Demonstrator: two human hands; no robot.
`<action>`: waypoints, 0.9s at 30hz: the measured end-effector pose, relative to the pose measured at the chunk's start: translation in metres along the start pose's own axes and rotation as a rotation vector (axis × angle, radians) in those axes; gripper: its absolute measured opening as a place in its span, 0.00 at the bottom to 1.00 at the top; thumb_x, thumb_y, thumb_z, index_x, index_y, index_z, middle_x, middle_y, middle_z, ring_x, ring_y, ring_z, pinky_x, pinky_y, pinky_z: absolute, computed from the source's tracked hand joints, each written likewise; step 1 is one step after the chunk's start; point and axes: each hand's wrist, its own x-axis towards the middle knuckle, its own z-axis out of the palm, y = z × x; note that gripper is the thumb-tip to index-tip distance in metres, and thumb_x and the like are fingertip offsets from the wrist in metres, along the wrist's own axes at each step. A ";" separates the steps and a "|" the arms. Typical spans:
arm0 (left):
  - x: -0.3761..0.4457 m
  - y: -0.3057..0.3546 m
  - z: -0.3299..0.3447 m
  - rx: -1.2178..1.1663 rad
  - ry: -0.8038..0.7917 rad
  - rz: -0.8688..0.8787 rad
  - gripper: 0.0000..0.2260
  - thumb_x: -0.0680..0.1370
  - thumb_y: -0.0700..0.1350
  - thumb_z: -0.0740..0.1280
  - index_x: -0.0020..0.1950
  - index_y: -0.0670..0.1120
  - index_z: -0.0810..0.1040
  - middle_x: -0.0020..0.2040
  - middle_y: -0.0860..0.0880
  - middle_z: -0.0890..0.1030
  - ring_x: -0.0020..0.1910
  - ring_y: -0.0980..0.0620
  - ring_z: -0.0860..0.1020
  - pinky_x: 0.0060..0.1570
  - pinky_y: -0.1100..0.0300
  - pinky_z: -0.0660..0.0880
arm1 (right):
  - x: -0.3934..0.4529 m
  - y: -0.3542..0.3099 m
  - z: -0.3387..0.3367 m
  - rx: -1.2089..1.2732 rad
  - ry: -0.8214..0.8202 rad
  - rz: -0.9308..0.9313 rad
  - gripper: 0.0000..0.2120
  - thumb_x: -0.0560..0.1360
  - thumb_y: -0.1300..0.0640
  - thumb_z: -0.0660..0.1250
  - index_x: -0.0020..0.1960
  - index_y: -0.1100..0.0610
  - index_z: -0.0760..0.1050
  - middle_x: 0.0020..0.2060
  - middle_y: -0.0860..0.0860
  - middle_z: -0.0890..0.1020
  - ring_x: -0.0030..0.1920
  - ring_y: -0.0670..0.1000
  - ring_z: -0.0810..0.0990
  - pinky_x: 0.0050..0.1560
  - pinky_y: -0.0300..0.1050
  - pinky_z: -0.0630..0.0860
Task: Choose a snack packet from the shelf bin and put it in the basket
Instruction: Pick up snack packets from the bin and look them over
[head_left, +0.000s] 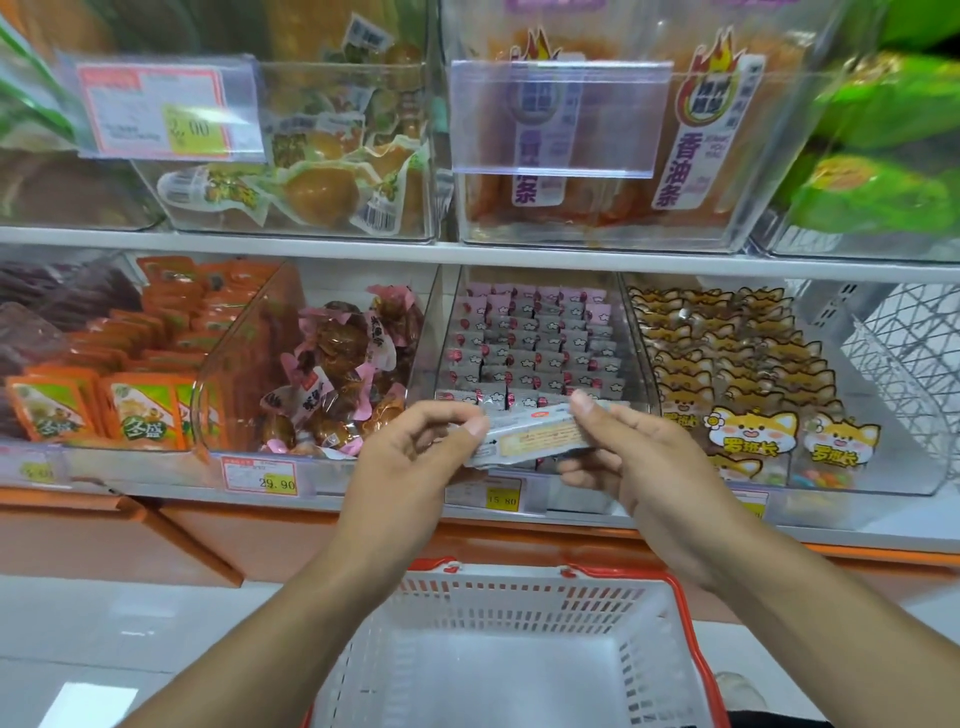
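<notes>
A small silver snack packet with a yellowish label is held flat between both hands in front of the lower shelf. My left hand pinches its left end with thumb and fingers. My right hand pinches its right end. Right behind the packet is the clear shelf bin filled with rows of the same small silver and pink packets. Below my forearms sits a white plastic basket with an orange rim and handles, and nothing is visible inside it.
Neighbouring clear bins hold pink-wrapped brown snacks, orange packets and cat-printed packets. The upper shelf carries more bins. Price tags line the shelf edge. A white wire rack stands at the right.
</notes>
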 end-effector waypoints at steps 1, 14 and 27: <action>0.000 0.000 0.001 -0.063 0.023 -0.045 0.17 0.70 0.63 0.75 0.51 0.54 0.85 0.51 0.48 0.87 0.50 0.50 0.86 0.49 0.56 0.83 | 0.001 0.001 0.000 -0.021 0.003 0.022 0.20 0.71 0.42 0.72 0.49 0.59 0.86 0.43 0.59 0.87 0.39 0.52 0.83 0.41 0.40 0.82; 0.004 -0.004 0.004 -0.491 0.036 -0.553 0.11 0.84 0.47 0.62 0.53 0.43 0.81 0.31 0.47 0.79 0.26 0.54 0.77 0.22 0.65 0.73 | 0.004 0.001 0.002 -0.198 -0.036 -0.352 0.15 0.70 0.46 0.74 0.52 0.52 0.83 0.35 0.49 0.83 0.35 0.45 0.80 0.38 0.39 0.78; -0.009 -0.032 -0.001 1.200 -0.066 -0.044 0.40 0.78 0.61 0.65 0.80 0.65 0.40 0.44 0.56 0.82 0.46 0.51 0.81 0.45 0.51 0.80 | 0.023 0.016 0.011 -0.810 0.072 -0.668 0.09 0.76 0.43 0.70 0.55 0.42 0.76 0.48 0.40 0.82 0.50 0.44 0.82 0.48 0.49 0.80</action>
